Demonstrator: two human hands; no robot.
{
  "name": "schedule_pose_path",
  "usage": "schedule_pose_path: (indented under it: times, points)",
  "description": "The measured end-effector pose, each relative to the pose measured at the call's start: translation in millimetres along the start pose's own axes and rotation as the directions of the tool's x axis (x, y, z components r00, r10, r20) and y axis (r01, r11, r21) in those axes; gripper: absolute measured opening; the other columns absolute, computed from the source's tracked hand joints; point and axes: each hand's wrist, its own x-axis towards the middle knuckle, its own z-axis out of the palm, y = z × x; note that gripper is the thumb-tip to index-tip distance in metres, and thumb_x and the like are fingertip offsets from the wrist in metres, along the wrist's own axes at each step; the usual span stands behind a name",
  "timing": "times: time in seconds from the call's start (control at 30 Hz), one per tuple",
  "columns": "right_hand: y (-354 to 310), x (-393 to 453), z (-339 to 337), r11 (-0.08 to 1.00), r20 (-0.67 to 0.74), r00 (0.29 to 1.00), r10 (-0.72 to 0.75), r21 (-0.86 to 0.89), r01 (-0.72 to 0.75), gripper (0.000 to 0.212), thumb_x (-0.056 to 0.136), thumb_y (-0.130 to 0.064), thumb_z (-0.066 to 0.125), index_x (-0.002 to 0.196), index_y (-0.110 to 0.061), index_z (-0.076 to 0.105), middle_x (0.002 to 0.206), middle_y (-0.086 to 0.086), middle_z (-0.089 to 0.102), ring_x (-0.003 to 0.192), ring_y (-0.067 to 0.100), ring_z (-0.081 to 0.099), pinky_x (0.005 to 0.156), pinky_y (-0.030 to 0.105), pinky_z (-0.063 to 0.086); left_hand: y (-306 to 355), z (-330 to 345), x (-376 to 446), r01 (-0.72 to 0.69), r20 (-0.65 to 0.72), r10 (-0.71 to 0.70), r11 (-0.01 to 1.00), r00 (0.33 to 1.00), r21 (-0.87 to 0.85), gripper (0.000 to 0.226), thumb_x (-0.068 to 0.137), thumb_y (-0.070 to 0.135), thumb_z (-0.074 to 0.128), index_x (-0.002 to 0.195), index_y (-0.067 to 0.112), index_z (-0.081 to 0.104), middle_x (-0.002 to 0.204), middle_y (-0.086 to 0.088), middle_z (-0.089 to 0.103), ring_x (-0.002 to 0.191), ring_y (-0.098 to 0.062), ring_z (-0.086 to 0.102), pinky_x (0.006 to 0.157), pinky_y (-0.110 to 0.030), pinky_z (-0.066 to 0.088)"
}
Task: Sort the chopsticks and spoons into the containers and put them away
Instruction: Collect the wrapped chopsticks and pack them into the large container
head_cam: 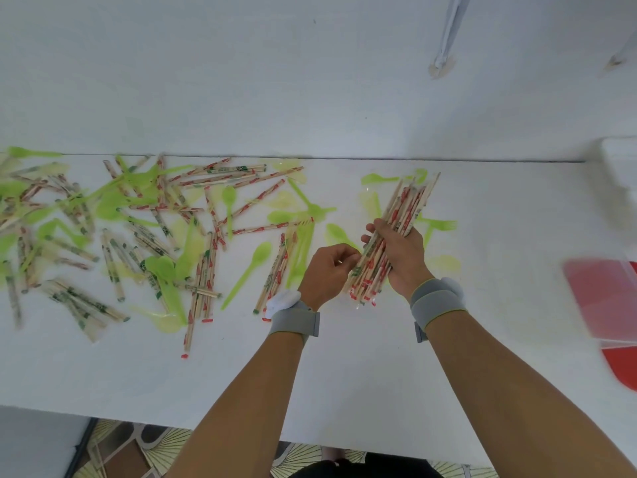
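white table (379,367): right hand (403,251) grips chopstick bundle (389,236); left hand (327,270) pinches its edge.

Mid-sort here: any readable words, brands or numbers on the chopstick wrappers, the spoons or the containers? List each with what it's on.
No text is readable in this view.
Bundle of chopsticks held by the right hand: red wrapper printing, too blurred to read.
Loose chopsticks on the table: red and green wrapper marks, too small to read.
Green spoons: no marking visible.
Red container: blurred, no label visible.
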Motion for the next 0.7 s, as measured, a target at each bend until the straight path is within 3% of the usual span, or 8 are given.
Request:
schedule_pose_path:
  times: [0.1,0.2,0.33,0.43,0.53,0.63,0.7]
  points:
    - [1,-6,0,0.999,-0.005,1.0,-0.003,-0.033,0.003,0.018,0.094,-0.013,0.07,0.108,-0.008,0.06,0.087,0.006,0.069,0.067,0.019,0.071,0.07,0.039,0.058,0,-2,-4,0.04,0.022,-0.04,0.999,0.999,-0.01,0.014,0.097,0.014,0.063,0.091,0.006,0.073,0.075,0.004,0.068,0.063,-0.009,0.054,0.068,-0.032,0.048]
    - [0,-13,2,0.994,-0.004,0.999,-0.047,-0.103,0.047,0.015,0.094,-0.014,0.07,0.106,-0.011,0.06,0.087,0.006,0.067,0.068,0.02,0.068,0.073,0.041,0.059,10,-2,-11,0.092,-0.015,-0.093,0.993,0.996,-0.073,0.016,0.087,0.024,0.063,0.099,0.018,0.071,0.092,0.001,0.069,0.075,-0.018,0.06,0.077,-0.04,0.052]
    - [-1,-25,2,0.969,0.012,0.99,-0.143,-0.201,0.143,0.01,0.094,-0.015,0.069,0.102,-0.017,0.063,0.088,0.003,0.07,0.082,0.023,0.069,0.082,0.044,0.06,27,2,-20,0.05,0.107,-0.035,0.989,0.994,-0.14,0.047,0.077,0.025,0.063,0.123,0.02,0.056,0.111,0.0,0.064,0.087,-0.014,0.061,0.077,-0.028,0.053]
    - [-3,-37,-1,0.98,0.044,0.989,-0.139,-0.138,0.144,0.017,0.095,-0.013,0.07,0.11,-0.018,0.064,0.093,0.005,0.07,0.09,0.027,0.072,0.077,0.045,0.062,33,6,-27,-0.008,0.225,0.024,0.997,0.974,-0.072,0.078,0.074,0.019,0.073,0.144,0.021,0.036,0.118,0.0,0.058,0.096,-0.01,0.063,0.072,-0.016,0.052]
    - [-2,-52,-5,0.984,0.087,0.987,-0.139,-0.101,0.147,0.026,0.094,-0.014,0.071,0.12,-0.012,0.066,0.096,0.001,0.073,0.09,0.02,0.073,0.077,0.039,0.061,29,15,-30,-0.024,0.27,0.027,1.0,0.962,-0.017,0.099,0.074,0.011,0.086,0.151,0.021,0.025,0.124,0.002,0.06,0.098,-0.018,0.07,0.074,-0.03,0.061]
    - [4,-67,-12,0.979,0.128,0.983,-0.134,-0.137,0.152,0.03,0.095,-0.014,0.07,0.125,-0.013,0.069,0.112,-0.001,0.074,0.109,0.016,0.07,0.099,0.037,0.055,24,30,-34,-0.016,0.221,0.027,0.999,0.975,-0.05,0.093,0.07,0.018,0.09,0.144,0.027,0.034,0.124,0.008,0.065,0.108,-0.013,0.069,0.073,-0.044,0.063]
    - [7,-77,-17,0.978,0.173,0.977,-0.122,-0.146,0.148,0.031,0.095,-0.009,0.068,0.126,-0.015,0.068,0.116,-0.002,0.073,0.111,0.012,0.068,0.098,0.033,0.053,21,39,-38,-0.003,0.151,0.007,0.999,0.989,-0.032,0.078,0.073,0.015,0.085,0.138,0.026,0.044,0.113,0.006,0.069,0.101,-0.015,0.071,0.07,-0.047,0.063]
